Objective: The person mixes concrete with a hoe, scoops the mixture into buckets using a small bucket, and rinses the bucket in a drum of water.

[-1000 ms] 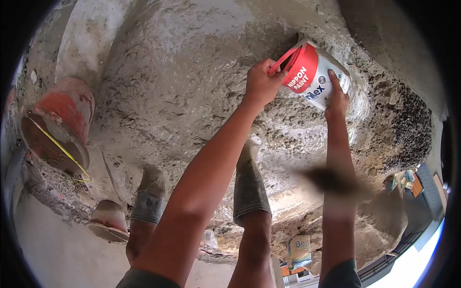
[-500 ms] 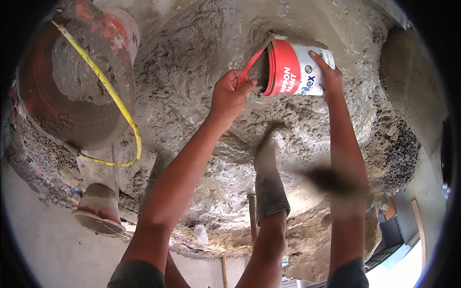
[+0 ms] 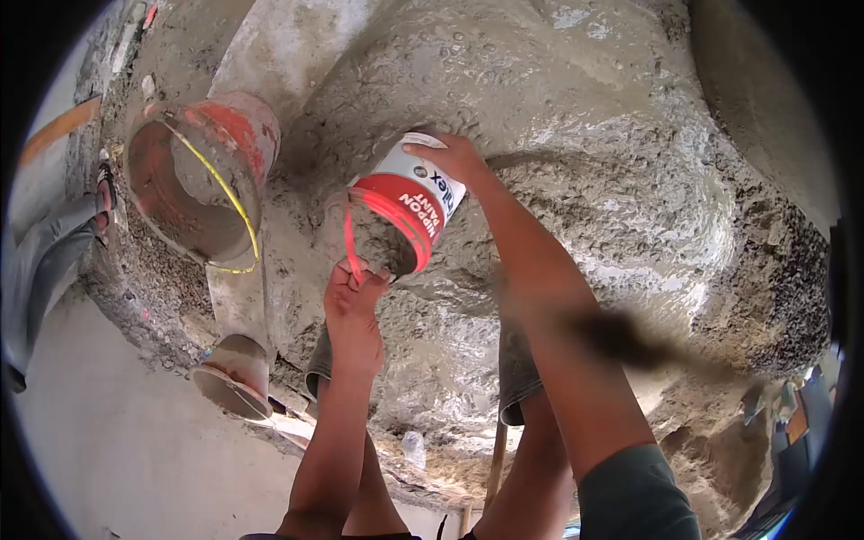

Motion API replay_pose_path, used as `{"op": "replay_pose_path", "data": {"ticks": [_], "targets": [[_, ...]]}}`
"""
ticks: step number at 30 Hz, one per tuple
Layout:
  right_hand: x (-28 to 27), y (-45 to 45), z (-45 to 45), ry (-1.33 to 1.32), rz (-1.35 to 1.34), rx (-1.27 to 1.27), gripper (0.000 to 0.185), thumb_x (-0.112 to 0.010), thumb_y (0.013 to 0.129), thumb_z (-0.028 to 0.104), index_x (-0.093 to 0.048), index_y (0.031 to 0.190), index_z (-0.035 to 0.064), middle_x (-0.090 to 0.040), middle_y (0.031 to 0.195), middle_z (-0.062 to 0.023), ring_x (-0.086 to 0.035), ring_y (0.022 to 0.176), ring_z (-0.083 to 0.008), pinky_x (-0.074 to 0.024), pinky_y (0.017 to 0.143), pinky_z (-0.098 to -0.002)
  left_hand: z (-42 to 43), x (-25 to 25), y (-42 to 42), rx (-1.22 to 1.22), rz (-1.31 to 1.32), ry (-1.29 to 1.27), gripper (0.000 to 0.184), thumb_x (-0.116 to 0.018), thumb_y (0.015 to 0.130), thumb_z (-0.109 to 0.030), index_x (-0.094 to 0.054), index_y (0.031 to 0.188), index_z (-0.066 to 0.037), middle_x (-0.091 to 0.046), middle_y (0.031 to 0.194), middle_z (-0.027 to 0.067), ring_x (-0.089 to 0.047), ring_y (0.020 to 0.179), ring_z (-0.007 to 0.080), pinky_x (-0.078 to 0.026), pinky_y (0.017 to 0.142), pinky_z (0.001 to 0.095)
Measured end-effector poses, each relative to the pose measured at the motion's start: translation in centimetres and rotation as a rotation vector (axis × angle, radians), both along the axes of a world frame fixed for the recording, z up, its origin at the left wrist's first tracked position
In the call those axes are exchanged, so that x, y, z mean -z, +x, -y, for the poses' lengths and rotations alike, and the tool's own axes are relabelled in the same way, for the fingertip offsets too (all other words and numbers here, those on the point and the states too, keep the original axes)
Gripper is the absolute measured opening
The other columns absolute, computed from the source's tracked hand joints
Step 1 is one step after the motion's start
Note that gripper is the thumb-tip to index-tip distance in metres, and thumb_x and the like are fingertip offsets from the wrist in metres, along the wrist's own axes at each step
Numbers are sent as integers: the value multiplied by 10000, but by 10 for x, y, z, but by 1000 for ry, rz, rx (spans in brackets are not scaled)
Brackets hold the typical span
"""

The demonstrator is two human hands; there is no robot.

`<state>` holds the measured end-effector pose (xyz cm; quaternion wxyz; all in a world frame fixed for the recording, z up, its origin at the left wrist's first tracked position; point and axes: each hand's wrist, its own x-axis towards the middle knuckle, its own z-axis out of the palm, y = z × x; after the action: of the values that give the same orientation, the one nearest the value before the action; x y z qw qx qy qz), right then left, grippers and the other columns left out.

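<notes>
A red and white paint bucket (image 3: 416, 200) is tilted above the wet grey mortar (image 3: 576, 171), its open mouth facing down and towards me. Inside the bucket there is grey, wet-looking material. My left hand (image 3: 355, 310) is closed at the mouth, gripping the red handle (image 3: 349, 236) by the rim. Up at the base, my right hand (image 3: 454, 160) wraps round the white end, thumb along the side. To the left, a larger red bucket (image 3: 229, 135) coated in mortar leans with its mouth towards me, and a yellow handle (image 3: 236, 202) hangs across it.
A small mortar-stained bucket (image 3: 243, 360) lies near the left edge of the mix. Another person's leg (image 3: 58, 247) stands at far left. Dark gravel (image 3: 792, 279) borders the mortar on the right. A wooden handle (image 3: 497, 459) rests between my legs. A dark blur covers part of my right forearm.
The paint bucket has moved left and down in view and swung round, so its mouth now points lower left instead of left. Another person's leg has come into view as my head turned.
</notes>
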<state>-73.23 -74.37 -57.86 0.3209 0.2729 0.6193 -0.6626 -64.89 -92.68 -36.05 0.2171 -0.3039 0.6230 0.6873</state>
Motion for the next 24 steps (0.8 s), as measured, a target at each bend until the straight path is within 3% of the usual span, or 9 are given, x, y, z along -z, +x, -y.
{"op": "replay_pose_path", "data": {"ticks": [2,4,9,12,13,15,18,19,24], "targets": [[6,29,6,-113,84,-10,660,-739,807,551,-690,1206,27,-730,1084,-118,-696,974,-223,-519,889,-357,-27,-45,11,15,31,-47,219,-672,875,59,-542,983,-80,-470,779,-56,-404,709,9,-362,697,186],[-42,63,8,-185,124,144,696,-679,865,561,-644,1257,-14,-690,1187,-137,-659,1064,-220,-482,946,-335,-38,-90,23,30,61,-93,232,-676,871,70,-539,993,-72,-420,753,-68,-370,688,5,-340,659,181],[-71,163,-42,-479,441,233,842,-401,923,742,-614,1318,29,-653,1267,-159,-647,1097,-240,-469,983,-362,2,-173,66,139,170,-158,189,-666,866,66,-552,950,-58,-444,720,-89,-374,631,-4,-322,610,175],[-104,193,-53,-806,672,284,828,-369,945,722,-589,1338,27,-648,1278,-177,-659,1111,-281,-488,1004,-408,46,-234,67,282,336,-47,179,-685,867,48,-564,954,-51,-445,720,-89,-385,648,-6,-327,623,176],[-119,198,-36,-838,667,287,826,-387,943,716,-568,1358,25,-636,1296,-183,-646,1139,-288,-485,1015,-414,62,-248,69,322,340,12,169,-720,880,-15,-564,929,-58,-354,683,-113,-319,622,-14,-275,580,189],[-144,203,-2,-889,648,317,830,-423,941,705,-525,1397,20,-610,1333,-196,-619,1193,-301,-478,1037,-424,106,-265,81,316,346,68,170,-725,880,-25,-566,932,-56,-354,681,-117,-318,624,-13,-273,585,190],[-246,175,106,-987,662,444,837,-442,930,709,-525,1396,19,-609,1328,-196,-624,1171,-316,-507,1001,-421,171,-280,94,308,349,106,166,-734,876,-36,-571,898,-57,-368,684,-114,-331,639,-10,-271,589,200],[-239,180,128,-1059,663,423,806,-387,973,667,-501,1389,-14,-607,1283,-197,-616,1131,-326,-499,992,-425,192,-283,100,296,342,98,167,-736,875,-37,-570,885,-58,-371,683,-113,-333,640,-9,-272,589,202],[-230,184,281,-1160,705,346,815,-415,947,690,-519,1372,1,-615,1267,-186,-621,1109,-321,-502,984,-433,315,-287,120,165,271,-117,163,-726,876,-7,-576,863,-67,-493,723,-89,-418,656,-6,-296,594,176]]}}
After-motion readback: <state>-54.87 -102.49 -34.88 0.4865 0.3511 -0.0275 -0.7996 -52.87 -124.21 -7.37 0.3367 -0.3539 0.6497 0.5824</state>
